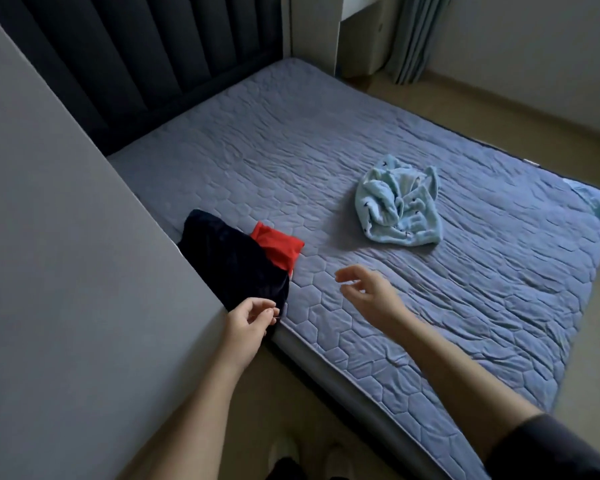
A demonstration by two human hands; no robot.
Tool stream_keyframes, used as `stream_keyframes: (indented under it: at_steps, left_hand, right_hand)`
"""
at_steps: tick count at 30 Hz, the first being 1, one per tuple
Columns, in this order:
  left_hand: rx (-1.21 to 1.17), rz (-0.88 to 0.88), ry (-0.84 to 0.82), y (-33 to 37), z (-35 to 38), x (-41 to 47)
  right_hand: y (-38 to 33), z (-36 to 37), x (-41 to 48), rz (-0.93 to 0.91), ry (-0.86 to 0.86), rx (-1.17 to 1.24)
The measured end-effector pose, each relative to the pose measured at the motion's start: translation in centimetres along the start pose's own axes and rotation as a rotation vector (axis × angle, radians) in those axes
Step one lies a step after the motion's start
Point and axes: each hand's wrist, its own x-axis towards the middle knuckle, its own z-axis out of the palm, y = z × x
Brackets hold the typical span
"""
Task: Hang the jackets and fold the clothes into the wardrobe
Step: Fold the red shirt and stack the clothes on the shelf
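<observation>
Seemingly to lift the dark garment (234,268) off the red cloth (277,243) at the bed (447,317) edge, left hand (248,322) pinched at its hem, grip unclear; right hand (369,292) hovered apart, loose, empty.

Stacked clothes (236,261) left on bed (430,323); crumpled garment (399,209) right.

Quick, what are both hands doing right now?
Left hand: fingers curled at the edge of the dark garment; grip cannot be told.
Right hand: open, holding nothing.
</observation>
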Motion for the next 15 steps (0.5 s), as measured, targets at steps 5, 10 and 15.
stream_keyframes:
  at_steps: [5,10,15]
  left_hand:
    - [0.171,-0.221,0.042,-5.8,1.9,12.8]
    - [0.526,-0.356,0.055,-11.9,1.9,24.2]
    - [0.988,-0.496,-0.127,-17.2,1.9,32.8]
  right_hand:
    - [5.1,5.1,11.5,0.181,-0.049,0.049]
    - [10.9,11.9,20.3,0.341,-0.103,0.087]
    - [16.0,18.8,27.1,0.447,-0.268,0.048]
